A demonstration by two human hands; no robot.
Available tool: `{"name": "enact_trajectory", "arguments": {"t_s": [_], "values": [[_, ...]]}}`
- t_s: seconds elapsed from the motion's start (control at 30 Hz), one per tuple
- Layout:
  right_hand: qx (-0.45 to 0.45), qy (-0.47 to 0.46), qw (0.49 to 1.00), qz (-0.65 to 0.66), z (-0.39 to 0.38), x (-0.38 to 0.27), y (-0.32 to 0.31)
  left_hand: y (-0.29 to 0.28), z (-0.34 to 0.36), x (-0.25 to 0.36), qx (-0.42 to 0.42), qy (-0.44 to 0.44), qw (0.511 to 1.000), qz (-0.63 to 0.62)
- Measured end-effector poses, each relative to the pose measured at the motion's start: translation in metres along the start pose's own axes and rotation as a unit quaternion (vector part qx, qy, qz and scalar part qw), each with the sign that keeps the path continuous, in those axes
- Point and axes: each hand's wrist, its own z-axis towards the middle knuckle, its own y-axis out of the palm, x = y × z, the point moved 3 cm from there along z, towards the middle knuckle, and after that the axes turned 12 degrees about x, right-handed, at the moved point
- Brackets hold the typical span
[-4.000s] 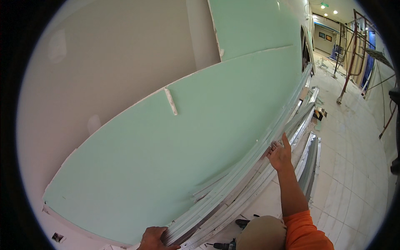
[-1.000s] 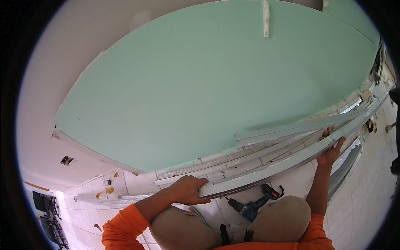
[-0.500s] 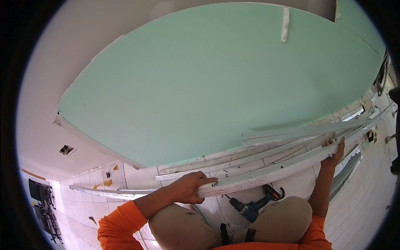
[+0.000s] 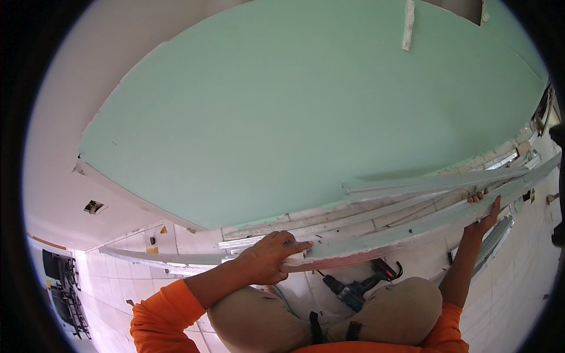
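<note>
A narrow strip of green plasterboard [image 4: 412, 230] with a white broken edge runs from lower middle to the right rim. My left hand [image 4: 272, 257] grips its near end, fingers curled over the top. My right hand [image 4: 484, 210] holds it further along, palm under the edge. Both sleeves are orange. Behind the strip a large green plasterboard sheet [image 4: 306, 112] leans against the white wall. Several metal profiles [image 4: 424, 183] lie between the sheet and the strip.
A blue and black cordless drill [image 4: 356, 288] lies on the tiled floor between my knees. More metal channels [image 4: 159, 257] stretch left along the wall's foot. A black rack [image 4: 62, 282] stands at far left. A small square opening [image 4: 93, 206] is in the wall.
Since four seconds ago my view has swung left and down along the sheet. In the last second both hands kept their grip on the strip, and it rose slightly.
</note>
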Motion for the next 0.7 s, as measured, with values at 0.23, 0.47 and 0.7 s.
{"name": "enact_trajectory", "arguments": {"t_s": [0.23, 0.47, 0.7], "values": [[-0.08, -0.003, 0.996, 0.036, 0.011, 0.014, -0.011, 0.001, 0.001, 0.0, 0.007, -0.013, 0.999, 0.031], [-0.108, -0.019, 0.993, 0.047, 0.016, 0.016, -0.017, 0.002, 0.002, 0.002, 0.02, 0.011, 0.998, 0.063], [-0.133, -0.003, 0.989, 0.065, 0.018, 0.019, -0.015, 0.005, 0.003, 0.0, 0.016, 0.008, 0.996, 0.083]]}}
